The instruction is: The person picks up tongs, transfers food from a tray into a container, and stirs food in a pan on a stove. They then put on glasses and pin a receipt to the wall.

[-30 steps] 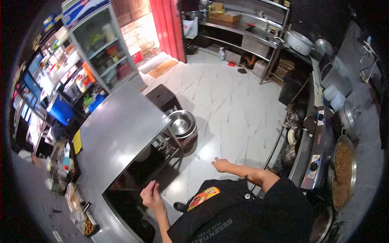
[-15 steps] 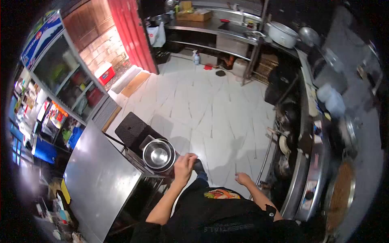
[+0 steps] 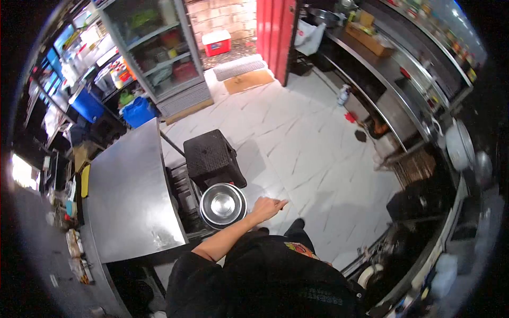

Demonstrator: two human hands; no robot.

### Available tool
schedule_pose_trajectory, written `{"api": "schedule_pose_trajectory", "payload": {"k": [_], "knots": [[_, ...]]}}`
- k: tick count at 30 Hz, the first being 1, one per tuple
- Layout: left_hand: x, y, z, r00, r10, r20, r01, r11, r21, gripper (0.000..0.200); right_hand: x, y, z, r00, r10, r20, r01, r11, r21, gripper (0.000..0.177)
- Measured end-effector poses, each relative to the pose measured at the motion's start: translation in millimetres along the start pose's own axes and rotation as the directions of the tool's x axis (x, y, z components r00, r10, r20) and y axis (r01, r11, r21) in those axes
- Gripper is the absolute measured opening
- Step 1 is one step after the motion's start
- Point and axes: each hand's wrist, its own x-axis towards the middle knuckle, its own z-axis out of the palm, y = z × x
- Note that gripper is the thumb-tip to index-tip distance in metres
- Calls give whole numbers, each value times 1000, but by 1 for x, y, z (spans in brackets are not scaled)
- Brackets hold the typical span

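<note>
My left hand (image 3: 269, 208) hangs over the tiled floor with its fingers loosely curled together, and I see nothing in it. Just left of that hand, shiny round steel bowls (image 3: 223, 205) sit nested beside the steel table, apart from my fingers. A black textured plastic stool (image 3: 210, 155) stands behind the bowls. My right hand is out of sight, beyond the dark shirt (image 3: 265, 275).
A steel table (image 3: 130, 206) lies to my left. Ahead are a glass-door fridge (image 3: 154, 53), a red-and-white cooler (image 3: 216, 43) and floor mats (image 3: 248, 82). A steel counter (image 3: 371, 66) runs along the right, with a spray bottle (image 3: 343, 95) below it and a large pot (image 3: 459, 144) nearby.
My view has turned left, so the fridge and doorway now sit nearer the middle. My left hand stays beside the bowls, reaching slightly farther right. My right hand has left the view.
</note>
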Motion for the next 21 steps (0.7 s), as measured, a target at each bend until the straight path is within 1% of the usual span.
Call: {"api": "schedule_pose_trajectory", "payload": {"k": [2,3,4,5,6,7,8,9,10,11,12,13,14,15,16,17,19,21], "knots": [[13,-54,40,990,-127,63,123,990,72,54,109,73,13,976,-160,148,165,986,-29,30],[14,-81,55,966,-178,187,158,980,121,51,128,64,-4,981,-147,128,153,987,-40,31],[12,-108,70,923,-229,308,184,968,170,48,143,57,-25,975,-163,149,174,983,-60,31],[5,-146,99,902,-278,331,235,958,165,44,163,44,-47,978,-166,130,178,981,-84,30],[-3,-156,106,877,-326,354,288,945,156,42,180,34,-72,979,-170,111,182,977,-110,30],[-7,-162,113,760,-483,435,484,867,118,42,202,18,-108,978,-183,96,196,969,-148,30],[-15,-149,103,601,-612,514,672,735,89,43,226,-6,-138,973,-209,97,224,956,-188,29],[-23,-140,100,579,-658,481,727,684,62,43,253,-33,-158,963,-243,116,264,937,-227,29],[-28,-130,99,469,-726,503,840,543,1,38,280,-60,-180,973,-195,127,229,898,-375,27],[-27,-117,102,362,-765,533,919,387,-69,34,312,-78,-204,981,-158,114,195,833,-518,25],[-23,-104,102,265,-773,577,964,226,-139,30,360,-70,-228,823,-528,209,553,660,-509,24],[-21,-65,74,285,-793,538,903,34,-428,32,394,-73,-254,524,-808,269,786,336,-519,23],[-18,-65,86,261,-806,532,888,-15,-459,32,409,-104,-268,708,-663,242,698,604,-385,23],[-10,-66,101,231,-757,611,909,-56,-413,39,410,-148,-284,860,-470,199,506,837,-210,23],[1,-71,114,204,-699,685,928,-86,-364,46,412,-194,-300,954,-260,146,270,962,-49,23],[10,-72,125,200,-664,721,924,-117,-364,46,426,-211,-303,910,-350,222,298,925,235,26],[27,-70,136,218,-651,727,885,-183,-429,46,418,-308,-308,922,-295,249,278,955,103,27],[49,-73,138,231,-644,729,849,-233,-475,47,410,-389,-304,907,-281,314,287,958,28,28]]}}
